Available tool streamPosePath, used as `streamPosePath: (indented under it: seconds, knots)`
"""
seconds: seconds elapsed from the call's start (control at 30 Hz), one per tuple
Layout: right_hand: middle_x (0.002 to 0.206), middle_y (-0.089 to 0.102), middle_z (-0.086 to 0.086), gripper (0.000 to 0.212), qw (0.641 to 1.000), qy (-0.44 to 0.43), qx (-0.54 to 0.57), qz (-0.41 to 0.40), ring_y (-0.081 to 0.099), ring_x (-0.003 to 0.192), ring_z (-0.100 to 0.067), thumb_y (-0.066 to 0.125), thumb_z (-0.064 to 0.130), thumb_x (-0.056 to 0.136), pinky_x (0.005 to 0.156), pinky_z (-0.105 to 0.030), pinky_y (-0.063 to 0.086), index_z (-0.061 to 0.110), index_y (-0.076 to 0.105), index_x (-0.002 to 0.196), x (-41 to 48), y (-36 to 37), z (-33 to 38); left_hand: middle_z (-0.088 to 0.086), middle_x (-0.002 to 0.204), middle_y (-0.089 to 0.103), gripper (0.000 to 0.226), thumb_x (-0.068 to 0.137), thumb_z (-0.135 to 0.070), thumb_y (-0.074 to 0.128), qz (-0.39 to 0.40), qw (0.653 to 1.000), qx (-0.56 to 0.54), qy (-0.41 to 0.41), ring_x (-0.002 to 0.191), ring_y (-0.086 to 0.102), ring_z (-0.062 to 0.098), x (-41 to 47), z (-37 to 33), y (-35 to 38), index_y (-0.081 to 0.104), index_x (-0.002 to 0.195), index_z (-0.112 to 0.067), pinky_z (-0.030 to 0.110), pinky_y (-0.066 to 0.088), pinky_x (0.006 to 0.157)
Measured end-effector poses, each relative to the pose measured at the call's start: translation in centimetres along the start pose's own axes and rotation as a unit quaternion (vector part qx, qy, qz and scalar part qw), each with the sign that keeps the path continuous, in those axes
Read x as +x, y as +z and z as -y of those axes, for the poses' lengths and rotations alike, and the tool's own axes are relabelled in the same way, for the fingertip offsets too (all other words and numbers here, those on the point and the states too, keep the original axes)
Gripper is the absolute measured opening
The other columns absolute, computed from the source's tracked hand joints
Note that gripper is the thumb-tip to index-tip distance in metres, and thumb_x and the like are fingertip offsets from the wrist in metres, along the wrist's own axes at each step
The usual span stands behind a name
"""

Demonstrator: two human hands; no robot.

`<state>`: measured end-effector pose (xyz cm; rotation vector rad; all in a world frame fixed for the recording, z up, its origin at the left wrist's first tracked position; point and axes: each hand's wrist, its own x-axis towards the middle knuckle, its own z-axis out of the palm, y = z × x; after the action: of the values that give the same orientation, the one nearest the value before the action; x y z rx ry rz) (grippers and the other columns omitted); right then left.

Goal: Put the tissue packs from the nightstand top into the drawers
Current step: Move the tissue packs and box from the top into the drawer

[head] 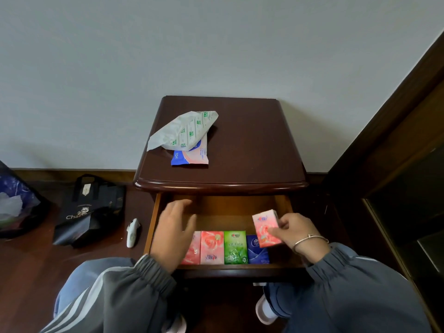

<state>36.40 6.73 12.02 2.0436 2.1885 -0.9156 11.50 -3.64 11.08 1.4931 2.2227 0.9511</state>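
Pink tissue pack point(264, 227) pinched by one end in right hand point(296, 234), likely light, squashy, slick-wrapped; left hand point(173, 227) spread, empty.

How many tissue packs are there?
7. Drawer row: half-hidden pink pack, rose pack, green pack, blue pack. The right hand holds another pink pack. On the nightstand, a white pack overlaps a blue-and-pink pack. The left hand may hide more.

A home bedroom: a dark wooden nightstand point(240, 140) against a plain wall, wood floor point(28, 272), shopping bag point(89, 210).
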Motion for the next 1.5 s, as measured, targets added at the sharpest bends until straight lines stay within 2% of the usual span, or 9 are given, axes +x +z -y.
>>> streamPosePath:
  seconds: [0.23,0.37,0.47,0.6,0.83,0.93,1.07,1.27,1.5]
  knots:
    - [0.110,0.065,-0.004,0.031,0.988,-0.023,-0.119,0.096,0.063,0.098,-0.020,0.068,0.032,0.081,0.073,-0.025,0.047,0.012,0.063,0.103,-0.9,2.1,1.3,0.017,0.140,0.044,0.050,0.095,-0.015,0.049,0.041,0.984,0.068,-0.161,0.128,0.043,0.032,0.6,4.7,-1.0,0.035,0.143,-0.005,0.042,0.035,0.107]
    - [0.112,0.064,-0.004,0.040,0.980,-0.036,-0.159,0.114,0.062,0.099,-0.020,0.073,0.034,0.076,0.072,-0.024,0.046,0.012,0.060,0.106,-1.1,1.9,1.6,0.015,0.140,0.047,0.049,0.097,-0.013,0.044,0.043,0.982,0.055,-0.178,0.128,0.045,0.030,0.7,5.2,-1.0,0.034,0.145,-0.010,0.043,0.036,0.108]
    - [0.124,0.059,-0.007,0.059,0.985,-0.051,-0.138,0.094,0.057,0.113,-0.022,0.073,0.028,0.077,0.089,-0.029,0.049,0.008,0.047,0.127,-1.2,1.9,1.4,0.016,0.141,0.046,0.052,0.096,-0.011,0.045,0.047,0.979,0.064,-0.189,0.128,0.045,0.031,0.8,5.3,-1.0,0.031,0.146,-0.008,0.042,0.036,0.108]
    - [0.120,0.061,-0.008,0.043,0.986,-0.089,-0.103,0.100,0.058,0.112,-0.023,0.067,0.017,0.080,0.094,-0.036,0.049,0.004,0.056,0.119,-1.2,2.3,1.1,0.015,0.143,0.045,0.055,0.095,-0.008,0.046,0.046,0.979,0.064,-0.190,0.129,0.046,0.030,0.7,5.3,-0.9,0.030,0.147,-0.009,0.041,0.034,0.110]
    - [0.128,0.057,-0.004,0.064,0.982,-0.085,-0.133,0.101,0.056,0.115,-0.018,0.064,0.030,0.085,0.095,-0.027,0.048,0.010,0.039,0.140,-1.6,1.7,1.8,0.012,0.144,0.043,0.055,0.095,-0.015,0.049,0.046,0.977,0.039,-0.202,0.130,0.044,0.027,0.8,5.6,-0.7,0.030,0.147,-0.010,0.039,0.038,0.107]
    - [0.122,0.063,0.000,0.053,0.989,-0.142,-0.029,-0.008,0.061,0.105,-0.012,0.063,0.029,0.087,0.089,-0.025,0.050,0.018,0.046,0.136,-1.6,0.3,2.7,0.013,0.141,0.044,0.051,0.092,-0.017,0.055,-0.012,0.988,0.059,-0.144,0.128,0.043,0.028,0.6,5.2,-1.2,0.041,0.139,-0.006,0.040,0.037,0.106]
    - [0.115,0.066,-0.002,0.035,0.934,-0.270,0.070,-0.224,0.062,0.107,-0.017,0.063,0.024,0.087,0.090,-0.032,0.050,0.015,0.060,0.120,1.0,-2.3,4.6,0.013,0.128,0.051,0.043,0.084,-0.014,0.066,-0.150,0.985,0.083,0.033,0.119,0.047,0.029,2.4,3.4,-3.1,0.054,0.124,-0.007,0.042,0.041,0.099]
    - [0.158,0.016,-0.001,0.065,0.967,-0.175,-0.146,-0.118,0.008,0.147,-0.022,0.031,0.056,0.094,0.117,-0.048,0.014,0.022,0.021,0.149,8.1,-2.1,6.9,0.011,0.128,0.052,0.042,0.086,-0.026,0.062,-0.126,0.980,0.133,0.083,0.118,0.048,0.028,9.9,0.4,-4.3,0.055,0.123,-0.008,0.040,0.040,0.095]
    - [0.158,0.017,0.003,0.065,0.948,-0.157,-0.203,-0.186,0.012,0.146,-0.020,0.016,0.061,0.093,0.115,-0.050,0.014,0.028,0.018,0.149,9.8,-0.2,6.6,0.004,0.135,0.050,0.043,0.091,-0.038,0.055,-0.042,0.969,0.217,0.108,0.123,0.046,0.025,15.4,-0.4,-2.4,0.053,0.127,-0.015,0.039,0.039,0.099]
